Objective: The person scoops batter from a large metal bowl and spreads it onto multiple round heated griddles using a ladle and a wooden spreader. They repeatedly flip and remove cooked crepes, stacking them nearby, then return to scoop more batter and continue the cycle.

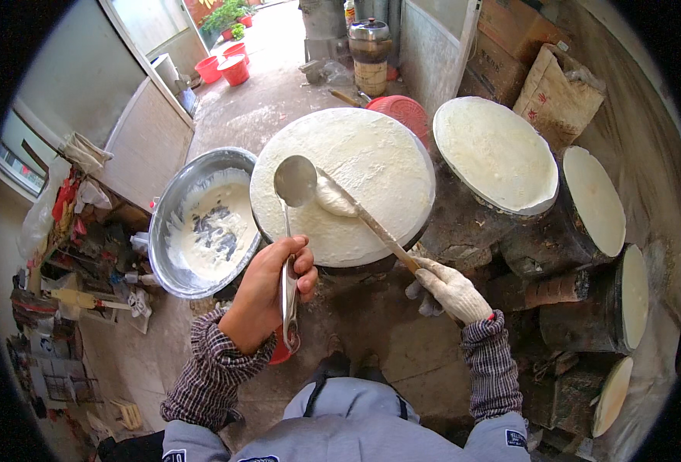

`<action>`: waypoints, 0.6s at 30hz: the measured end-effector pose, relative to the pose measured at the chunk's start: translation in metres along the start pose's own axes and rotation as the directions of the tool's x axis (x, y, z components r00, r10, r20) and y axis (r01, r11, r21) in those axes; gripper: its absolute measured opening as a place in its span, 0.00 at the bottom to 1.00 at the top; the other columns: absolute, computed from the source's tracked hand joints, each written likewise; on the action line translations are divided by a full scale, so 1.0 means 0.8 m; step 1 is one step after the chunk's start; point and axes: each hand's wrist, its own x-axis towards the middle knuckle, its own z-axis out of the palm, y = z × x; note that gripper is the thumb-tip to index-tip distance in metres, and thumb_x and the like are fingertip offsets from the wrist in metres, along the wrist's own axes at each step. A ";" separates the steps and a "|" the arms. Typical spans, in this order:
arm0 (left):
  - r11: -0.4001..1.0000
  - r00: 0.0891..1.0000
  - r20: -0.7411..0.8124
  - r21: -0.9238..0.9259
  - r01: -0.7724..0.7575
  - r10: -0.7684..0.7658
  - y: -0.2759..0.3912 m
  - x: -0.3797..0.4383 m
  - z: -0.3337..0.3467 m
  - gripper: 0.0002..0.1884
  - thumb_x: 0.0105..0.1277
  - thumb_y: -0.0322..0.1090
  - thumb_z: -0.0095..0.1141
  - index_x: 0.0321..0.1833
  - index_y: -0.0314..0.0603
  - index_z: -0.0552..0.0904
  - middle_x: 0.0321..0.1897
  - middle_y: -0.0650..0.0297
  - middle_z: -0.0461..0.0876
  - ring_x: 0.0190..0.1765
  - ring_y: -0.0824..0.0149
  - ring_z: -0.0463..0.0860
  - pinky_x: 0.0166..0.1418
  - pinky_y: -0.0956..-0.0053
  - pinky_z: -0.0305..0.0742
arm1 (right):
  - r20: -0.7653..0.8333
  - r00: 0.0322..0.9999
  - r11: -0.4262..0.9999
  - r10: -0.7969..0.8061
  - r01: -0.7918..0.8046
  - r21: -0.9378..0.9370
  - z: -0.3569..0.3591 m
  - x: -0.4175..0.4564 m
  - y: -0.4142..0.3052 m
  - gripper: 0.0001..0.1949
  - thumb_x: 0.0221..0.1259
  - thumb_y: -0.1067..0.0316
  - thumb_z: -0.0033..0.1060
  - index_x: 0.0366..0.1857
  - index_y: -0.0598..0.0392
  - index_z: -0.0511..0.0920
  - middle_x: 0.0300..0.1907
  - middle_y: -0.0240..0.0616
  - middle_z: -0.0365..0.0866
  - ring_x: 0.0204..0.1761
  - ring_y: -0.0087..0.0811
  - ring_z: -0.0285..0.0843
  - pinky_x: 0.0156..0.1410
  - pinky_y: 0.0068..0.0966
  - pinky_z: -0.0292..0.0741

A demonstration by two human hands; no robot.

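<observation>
My bare left hand [277, 283] grips the handle of a metal ladle [296, 181], its bowl held over a round griddle coated with pale batter [363, 156]. In my right hand [453, 289], which wears a knitted glove, is a long wooden scraper [384, 234] slanting across the griddle. A thick lump of batter [336, 199] sits against the scraper's far end, close beside the ladle. To the left of the griddle, a large metal basin [164, 231] holds more batter [202, 254], with bare metal showing through in the middle.
Several more round griddles curve along my right, the nearest bearing a pale sheet [493, 153]. A red plastic basket [404, 112] stands behind the main griddle. Red buckets [234, 69] are by the doorway. Shelves at left hold cluttered tools; a paper sack [560, 95] leans by cardboard boxes [505, 46].
</observation>
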 end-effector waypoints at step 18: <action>0.808 0.958 0.284 -0.574 0.134 0.042 -0.021 -0.043 -0.029 0.14 0.78 0.39 0.36 0.53 0.37 0.70 0.20 0.71 0.63 0.14 0.76 0.65 0.12 0.80 0.64 | 0.124 0.992 0.932 0.006 -0.050 0.359 0.053 -0.013 0.003 0.26 0.76 0.59 0.45 0.71 0.63 0.59 0.35 0.39 0.84 0.24 0.21 0.75 0.30 0.18 0.74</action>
